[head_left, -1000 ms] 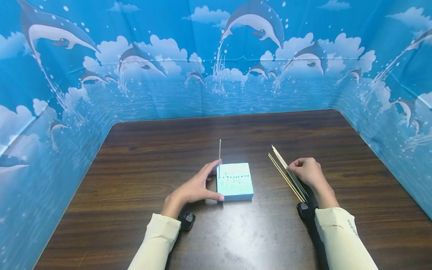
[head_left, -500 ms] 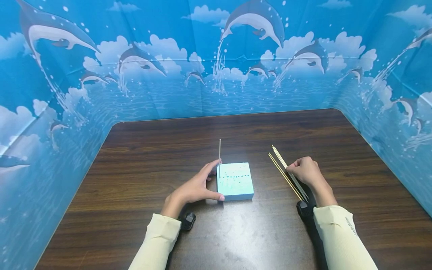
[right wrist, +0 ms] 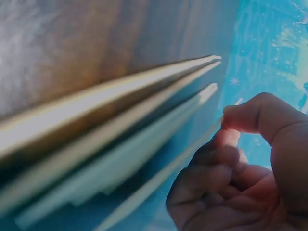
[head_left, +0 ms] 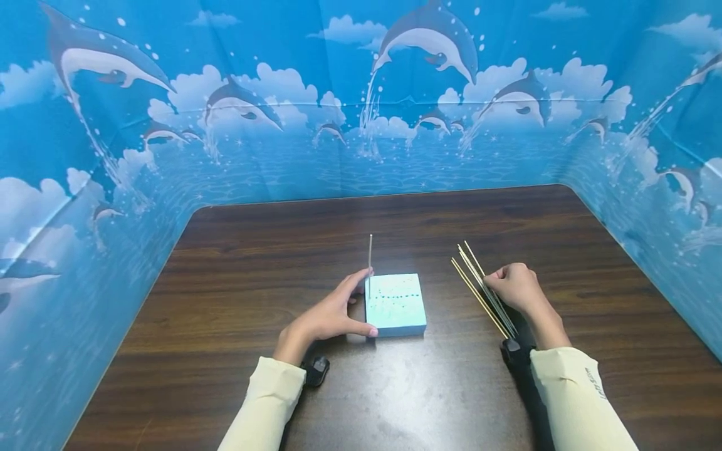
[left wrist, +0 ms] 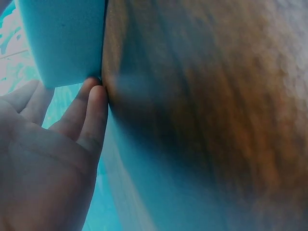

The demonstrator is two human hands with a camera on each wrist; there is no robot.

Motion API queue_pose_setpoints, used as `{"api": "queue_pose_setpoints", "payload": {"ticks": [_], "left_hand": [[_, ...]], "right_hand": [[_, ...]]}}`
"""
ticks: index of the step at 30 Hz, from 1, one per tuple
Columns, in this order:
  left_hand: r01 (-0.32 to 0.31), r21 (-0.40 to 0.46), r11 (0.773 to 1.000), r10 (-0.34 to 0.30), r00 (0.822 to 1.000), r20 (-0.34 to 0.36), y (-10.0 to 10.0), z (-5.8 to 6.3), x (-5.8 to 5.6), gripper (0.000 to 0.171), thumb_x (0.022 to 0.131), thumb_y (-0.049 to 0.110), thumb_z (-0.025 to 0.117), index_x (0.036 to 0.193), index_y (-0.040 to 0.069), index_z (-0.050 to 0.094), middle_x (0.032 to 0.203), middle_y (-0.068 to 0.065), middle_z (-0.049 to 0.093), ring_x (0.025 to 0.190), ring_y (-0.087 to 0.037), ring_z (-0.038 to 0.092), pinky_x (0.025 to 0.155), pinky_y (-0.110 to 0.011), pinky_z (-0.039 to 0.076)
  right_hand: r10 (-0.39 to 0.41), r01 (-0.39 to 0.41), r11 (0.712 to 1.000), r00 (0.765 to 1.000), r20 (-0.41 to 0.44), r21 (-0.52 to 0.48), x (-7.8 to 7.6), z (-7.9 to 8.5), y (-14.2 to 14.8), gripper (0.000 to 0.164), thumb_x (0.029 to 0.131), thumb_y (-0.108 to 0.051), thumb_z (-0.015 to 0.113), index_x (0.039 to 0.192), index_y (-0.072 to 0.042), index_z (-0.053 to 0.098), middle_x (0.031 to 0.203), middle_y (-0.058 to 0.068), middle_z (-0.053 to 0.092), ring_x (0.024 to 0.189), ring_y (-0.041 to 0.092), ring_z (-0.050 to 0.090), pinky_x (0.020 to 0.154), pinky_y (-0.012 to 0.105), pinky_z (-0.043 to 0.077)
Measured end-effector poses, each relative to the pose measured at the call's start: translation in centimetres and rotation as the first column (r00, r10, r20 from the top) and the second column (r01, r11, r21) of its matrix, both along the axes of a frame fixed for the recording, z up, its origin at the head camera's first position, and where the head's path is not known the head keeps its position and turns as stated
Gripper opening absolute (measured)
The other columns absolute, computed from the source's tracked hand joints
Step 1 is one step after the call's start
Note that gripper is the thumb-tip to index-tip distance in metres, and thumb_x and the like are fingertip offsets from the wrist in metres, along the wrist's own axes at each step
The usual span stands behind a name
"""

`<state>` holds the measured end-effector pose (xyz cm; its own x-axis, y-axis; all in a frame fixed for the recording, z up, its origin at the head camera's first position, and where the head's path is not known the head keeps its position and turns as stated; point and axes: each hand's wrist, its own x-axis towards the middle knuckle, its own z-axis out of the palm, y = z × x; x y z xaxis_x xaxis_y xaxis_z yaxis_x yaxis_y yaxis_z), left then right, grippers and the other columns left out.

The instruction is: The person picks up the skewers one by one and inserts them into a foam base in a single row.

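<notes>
A light-blue foam block [head_left: 397,316], its top dotted with small holes, lies on the table. One thin wooden stick [head_left: 370,254] stands upright near its left edge. My left hand [head_left: 327,318] holds the block from the left, thumb at the front corner and index finger at the back corner; in the left wrist view, fingertips meet the block's side [left wrist: 67,43]. To the right, my right hand [head_left: 519,291] pinches a single wooden stick [right wrist: 166,171] between thumb and index finger. That stick is angled away from several others [head_left: 479,297] lying beside it.
Dark wood-grain table [head_left: 254,250] spreads beneath everything. A blue dolphin-print curtain [head_left: 282,163] encloses its back and sides. Black cameras are strapped at the left wrist [head_left: 317,371] and the right wrist [head_left: 516,351].
The pinched stick has come apart from the bundle, its far end now separate on the right. My left hand and the block hold their place; the head view shifts slightly.
</notes>
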<state>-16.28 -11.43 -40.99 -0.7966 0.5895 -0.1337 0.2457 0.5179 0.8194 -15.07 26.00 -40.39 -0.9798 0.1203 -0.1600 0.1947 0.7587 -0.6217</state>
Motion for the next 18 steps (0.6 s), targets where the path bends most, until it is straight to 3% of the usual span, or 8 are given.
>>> {"api": "queue_pose_setpoints", "payload": {"ticks": [6, 12, 18], "left_hand": [[0.003, -0.004, 1.000, -0.003, 1.000, -0.004, -0.1, 0.0, 0.1, 0.114, 0.072, 0.035, 0.089, 0.159, 0.026, 0.017, 0.159, 0.007, 0.026, 0.139, -0.018, 0.036, 0.113, -0.046, 0.033], [-0.007, -0.004, 1.000, 0.007, 1.000, 0.008, -0.2, -0.1, 0.2, 0.114, 0.072, 0.036, 0.089, 0.159, 0.027, 0.017, 0.159, 0.007, 0.025, 0.140, -0.018, 0.035, 0.113, -0.048, 0.033], [-0.007, -0.004, 1.000, 0.007, 1.000, -0.004, -0.1, -0.1, 0.1, 0.114, 0.071, 0.039, 0.089, 0.159, 0.030, 0.017, 0.158, 0.008, 0.026, 0.139, -0.017, 0.036, 0.113, -0.048, 0.033]], "right_hand": [[-0.006, 0.004, 1.000, 0.988, -0.154, -0.013, 0.0, 2.1, -0.9, 0.024, 0.091, -0.018, 0.058, 0.086, 0.003, 0.070, 0.065, 0.003, 0.060, 0.055, 0.016, 0.044, 0.053, 0.031, 0.039], [-0.047, 0.027, 0.998, 0.932, -0.360, -0.059, 0.0, 4.6, -3.8, 0.011, 0.084, -0.012, 0.063, 0.081, -0.003, 0.069, 0.066, 0.003, 0.061, 0.057, 0.016, 0.046, 0.055, 0.028, 0.039], [-0.074, -0.018, 0.982, 0.882, -0.466, -0.188, 0.1, 6.7, -7.3, 0.006, 0.081, -0.008, 0.064, 0.079, -0.003, 0.067, 0.064, 0.003, 0.060, 0.055, 0.012, 0.049, 0.051, 0.024, 0.040]]}}
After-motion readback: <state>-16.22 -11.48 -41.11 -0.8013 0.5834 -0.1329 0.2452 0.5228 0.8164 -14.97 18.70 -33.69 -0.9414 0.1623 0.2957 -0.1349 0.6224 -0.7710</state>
